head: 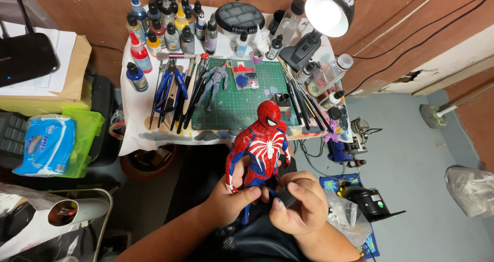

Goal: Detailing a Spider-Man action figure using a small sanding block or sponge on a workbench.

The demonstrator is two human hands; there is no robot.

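A red and blue action figure [262, 146] with a white spider mark on its chest stands upright in front of the small table. My left hand [231, 197] grips it around the legs from the left. My right hand [298, 203] is closed on a small dark block [288, 196] held against the figure's lower leg. A second, grey unpainted figure [213, 84] lies on the green cutting mat [242, 105] on the table beyond.
Several paint bottles [164, 25] stand at the table's back left; pliers, cutters and brushes [175, 92] lie left of the mat, more brushes [303, 105] to its right. A lit desk lamp [324, 15] leans over the right side. A tissue pack [46, 143] sits far left.
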